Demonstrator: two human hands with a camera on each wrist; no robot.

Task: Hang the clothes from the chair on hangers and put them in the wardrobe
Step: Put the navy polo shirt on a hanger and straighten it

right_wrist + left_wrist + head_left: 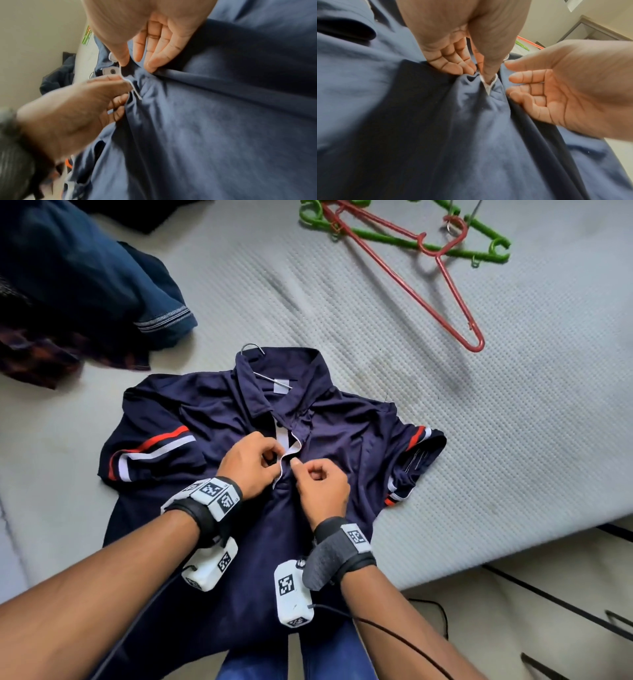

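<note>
A navy polo shirt [239, 419] lies front-up on a pale quilted mattress [479, 440], a wire hanger hook [251, 348] poking out past its collar, as a person works on the white-edged placket [287, 450] at mid-chest. The left hand [251, 465] pinches the white placket edge between thumb and curled fingers; the right hand [322, 486], just beside it and nearly touching, has its thumb and forefinger closed on the opposite navy edge, the other fingers loosely curled. The step in hand appears to be fastening a placket button so the shirt sits fast on its hanger. In the right wrist view a small pale button [112, 71] shows just beyond the left hand's thumb, though motion blur makes it hard to say whether that is the one being worked. To do it well, the left hand should keep the buttonhole edge taut and flat while the right feeds the button through edge-first, without dragging the cloth off the hanger's shoulders beneath. Well beyond both hands, a red hanger [442, 282] lies across green hangers [394, 237]; away to the left of the left hand, a heap of dark clothes [85, 285] waits its turn.
</note>
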